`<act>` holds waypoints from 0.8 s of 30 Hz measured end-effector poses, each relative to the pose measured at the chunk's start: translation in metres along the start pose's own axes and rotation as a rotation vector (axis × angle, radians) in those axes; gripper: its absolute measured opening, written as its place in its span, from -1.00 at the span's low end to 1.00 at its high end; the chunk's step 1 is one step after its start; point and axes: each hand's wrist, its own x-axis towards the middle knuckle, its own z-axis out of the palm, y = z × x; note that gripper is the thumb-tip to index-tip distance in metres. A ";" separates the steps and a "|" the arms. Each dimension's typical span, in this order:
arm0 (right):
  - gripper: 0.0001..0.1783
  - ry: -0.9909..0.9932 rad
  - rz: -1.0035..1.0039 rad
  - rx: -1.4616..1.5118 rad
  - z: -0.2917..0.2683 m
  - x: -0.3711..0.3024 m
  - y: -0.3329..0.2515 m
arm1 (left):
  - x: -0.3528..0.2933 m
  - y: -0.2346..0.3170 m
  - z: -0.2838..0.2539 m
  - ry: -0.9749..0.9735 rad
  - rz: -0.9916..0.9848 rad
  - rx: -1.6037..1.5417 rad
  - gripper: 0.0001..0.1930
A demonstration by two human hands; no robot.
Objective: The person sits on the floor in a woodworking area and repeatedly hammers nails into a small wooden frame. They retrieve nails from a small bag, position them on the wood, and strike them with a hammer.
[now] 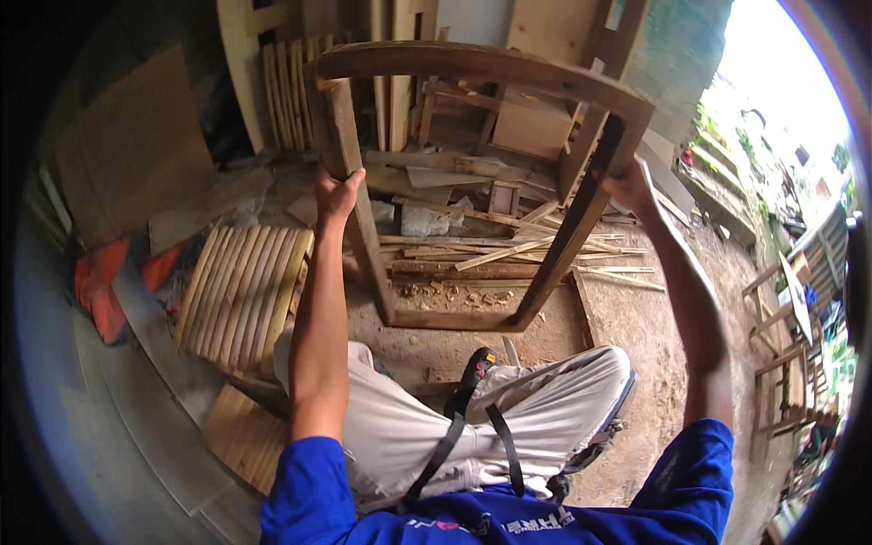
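Both of my hands hold up a brown rectangular wooden frame [481,62], its top rail slightly curved and its middle open. My left hand [337,193] is wrapped round the frame's left side bar, with the thumb on the near face. On the opposite bar, a little below the upper right corner, my right hand [629,186] is closed. The frame's lower rail [454,320] hangs above the ground in front of my crossed legs. Part of the right-hand fingers is hidden by the bar.
A slatted wooden panel [241,295] lies to my left, near an orange-red cloth [102,282]. Thin wood strips [509,254] and shavings lie on the ground beyond. Boards lean against the back wall beside a bundle of curved slats [289,95]. Wooden furniture pieces [790,391] stand at far right.
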 end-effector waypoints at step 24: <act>-0.57 0.874 0.965 0.692 0.108 -0.279 0.213 | -0.065 0.080 0.208 -0.943 0.406 0.611 0.14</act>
